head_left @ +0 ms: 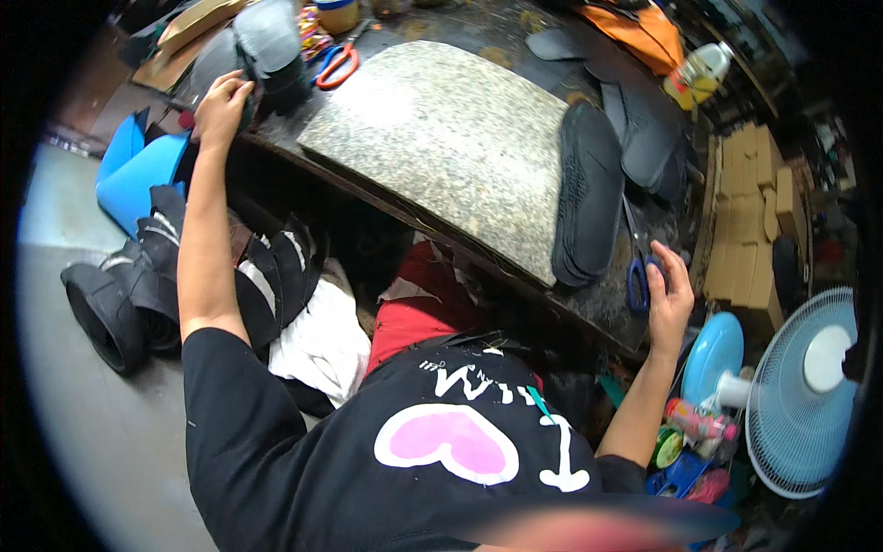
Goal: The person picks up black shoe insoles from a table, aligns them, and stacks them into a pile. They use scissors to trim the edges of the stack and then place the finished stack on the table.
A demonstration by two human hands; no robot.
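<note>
My left hand (pixel 222 110) is at the far left edge of the table, its fingers bent together against the side of a stack of grey and black shoe insoles (pixel 269 41). What those fingers pinch, if anything, is hidden. My right hand (pixel 672 299) hovers at the table's right edge, fingers apart and holding nothing. Just left of it lie scissors with dark blue handles (pixel 636 283). Another pile of black insoles (pixel 589 189) rests on the right end of a speckled stone slab (pixel 441 138). More dark insoles (pixel 648 138) lie beyond that pile.
Red-and-blue-handled scissors (pixel 338 67) lie behind the slab. A bottle of yellow liquid (pixel 699 75) and an orange cloth (pixel 644 37) are at the back right. Cardboard pieces (pixel 743 221) and a blue fan (pixel 800 391) stand right. Black rolls (pixel 110 313) and blue sheet (pixel 143 175) sit left.
</note>
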